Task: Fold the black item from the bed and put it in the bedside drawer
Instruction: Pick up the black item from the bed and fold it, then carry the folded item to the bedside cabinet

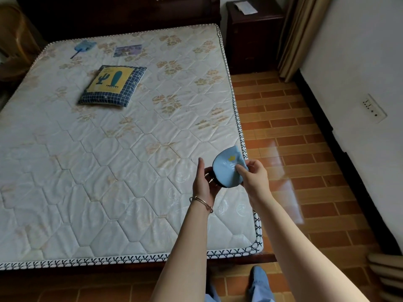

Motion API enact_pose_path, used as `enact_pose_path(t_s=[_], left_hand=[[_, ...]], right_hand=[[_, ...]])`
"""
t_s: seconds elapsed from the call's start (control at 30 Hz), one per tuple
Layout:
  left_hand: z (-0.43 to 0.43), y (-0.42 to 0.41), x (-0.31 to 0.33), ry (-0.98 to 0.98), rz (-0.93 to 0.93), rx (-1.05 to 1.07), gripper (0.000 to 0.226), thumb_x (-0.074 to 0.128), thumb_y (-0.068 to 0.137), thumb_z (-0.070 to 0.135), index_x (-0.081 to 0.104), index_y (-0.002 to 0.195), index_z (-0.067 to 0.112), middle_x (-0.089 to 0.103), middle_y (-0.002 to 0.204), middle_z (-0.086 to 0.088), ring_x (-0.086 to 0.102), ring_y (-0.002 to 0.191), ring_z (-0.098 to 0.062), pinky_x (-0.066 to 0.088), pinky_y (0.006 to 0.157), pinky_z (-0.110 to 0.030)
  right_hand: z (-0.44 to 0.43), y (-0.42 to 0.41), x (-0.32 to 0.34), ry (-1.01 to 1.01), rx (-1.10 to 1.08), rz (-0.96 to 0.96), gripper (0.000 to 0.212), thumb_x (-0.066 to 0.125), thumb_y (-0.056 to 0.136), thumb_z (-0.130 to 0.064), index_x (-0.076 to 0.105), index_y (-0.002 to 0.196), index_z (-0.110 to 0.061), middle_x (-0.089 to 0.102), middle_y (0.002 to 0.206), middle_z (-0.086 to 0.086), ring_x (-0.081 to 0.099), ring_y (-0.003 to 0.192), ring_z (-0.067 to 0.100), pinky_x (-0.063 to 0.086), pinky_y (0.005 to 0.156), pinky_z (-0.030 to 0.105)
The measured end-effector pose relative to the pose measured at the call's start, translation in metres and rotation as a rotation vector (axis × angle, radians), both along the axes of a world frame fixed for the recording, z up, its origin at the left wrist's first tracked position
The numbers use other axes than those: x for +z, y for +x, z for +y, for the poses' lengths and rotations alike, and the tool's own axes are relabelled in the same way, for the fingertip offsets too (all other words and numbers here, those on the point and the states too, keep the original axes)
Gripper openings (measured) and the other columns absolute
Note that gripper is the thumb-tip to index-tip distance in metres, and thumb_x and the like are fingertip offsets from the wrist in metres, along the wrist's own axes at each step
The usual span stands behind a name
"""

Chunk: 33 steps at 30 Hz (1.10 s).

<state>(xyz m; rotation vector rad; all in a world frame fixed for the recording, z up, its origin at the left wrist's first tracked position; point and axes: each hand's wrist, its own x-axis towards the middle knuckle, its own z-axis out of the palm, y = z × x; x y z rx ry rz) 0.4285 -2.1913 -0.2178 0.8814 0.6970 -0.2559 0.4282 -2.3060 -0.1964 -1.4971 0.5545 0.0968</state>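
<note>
I hold a small soft item (pixel 226 168) above the bed's near right corner. Its upper face is light blue with a small yellow mark, and a black edge shows underneath. It looks folded into a half-round shape. My left hand (pixel 204 182) cups it from below and the left, a thin bangle on that wrist. My right hand (pixel 254 174) pinches its right side with thumb and fingers. The dark wooden bedside cabinet (pixel 250 35) stands at the bed's far right corner; whether its drawer is open I cannot tell.
The quilted white mattress (pixel 113 162) carries a cactus-print cushion (pixel 113 85), a blue hand fan (pixel 84 47) and a small printed card (pixel 127 50). A paper (pixel 246 6) lies on the cabinet. Brick-pattern floor (pixel 283 131) runs along the bed's right side, with a curtain (pixel 298 35) and wall beyond.
</note>
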Motion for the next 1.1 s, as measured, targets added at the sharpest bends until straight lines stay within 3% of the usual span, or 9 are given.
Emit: enact_pose_path(t_s=[0.07,0.13,0.2,0.3,0.53,0.8,1.1], left_hand=[[-0.007,-0.004,0.005,0.028,-0.056,-0.054,0.04,0.064,0.08,0.035,0.06,0.1,0.0,0.064,0.093,-0.013,0.063,0.087,-0.025,0.054,0.079,-0.034],[-0.017,-0.008,0.005,0.039,-0.088,-0.078,0.053,0.07,0.07,0.018,0.054,0.114,-0.006,0.063,0.102,-0.018,0.063,0.091,-0.028,0.055,0.076,-0.033],[-0.026,-0.012,0.005,0.026,-0.113,-0.072,0.052,0.068,0.072,0.005,0.052,0.118,-0.011,0.062,0.105,-0.021,0.063,0.091,-0.03,0.056,0.076,-0.032],[-0.042,-0.017,0.009,0.026,-0.147,-0.078,0.029,0.058,0.081,-0.005,0.057,0.11,-0.009,0.065,0.095,-0.017,0.066,0.081,-0.023,0.057,0.073,-0.027],[-0.093,-0.018,0.023,0.065,-0.136,-0.1,0.018,0.058,0.081,-0.005,0.062,0.098,-0.003,0.066,0.089,-0.013,0.065,0.077,-0.021,0.058,0.066,-0.025],[-0.172,-0.018,0.04,0.124,-0.156,-0.055,0.034,0.06,0.081,-0.005,0.057,0.115,-0.004,0.064,0.092,-0.012,0.064,0.078,-0.023,0.058,0.062,-0.024],[-0.262,-0.013,0.06,0.145,-0.152,-0.078,0.027,0.063,0.079,-0.002,0.06,0.105,0.008,0.064,0.091,-0.01,0.063,0.076,-0.022,0.056,0.055,-0.025]], right_hand=[[-0.008,-0.004,0.002,0.004,-0.04,-0.009,0.017,0.061,0.084,-0.005,0.051,0.078,-0.018,0.056,0.079,0.002,0.052,0.077,0.019,0.043,0.067,0.034],[-0.018,-0.008,0.004,0.02,-0.062,-0.019,0.013,0.062,0.084,-0.006,0.053,0.091,-0.013,0.059,0.082,0.001,0.056,0.077,0.017,0.046,0.069,0.033],[-0.027,-0.01,0.006,0.018,-0.07,-0.031,0.02,0.062,0.085,-0.005,0.053,0.102,-0.009,0.059,0.083,-0.002,0.057,0.074,0.012,0.046,0.065,0.025],[-0.043,-0.015,0.01,0.038,-0.081,-0.044,0.02,0.062,0.084,-0.004,0.054,0.102,-0.01,0.061,0.083,-0.002,0.058,0.073,0.01,0.046,0.063,0.024],[-0.099,-0.02,0.016,0.028,-0.079,-0.029,0.016,0.065,0.081,-0.006,0.058,0.086,-0.019,0.065,0.087,0.002,0.062,0.083,0.019,0.051,0.08,0.039],[-0.177,-0.022,0.029,0.033,-0.056,-0.062,0.022,0.065,0.08,-0.007,0.061,0.102,-0.01,0.067,0.097,0.006,0.062,0.086,0.017,0.049,0.074,0.03],[-0.266,-0.028,0.048,0.033,-0.067,-0.093,0.027,0.064,0.084,-0.005,0.058,0.11,-0.003,0.066,0.088,0.001,0.061,0.076,0.011,0.048,0.052,0.013]])
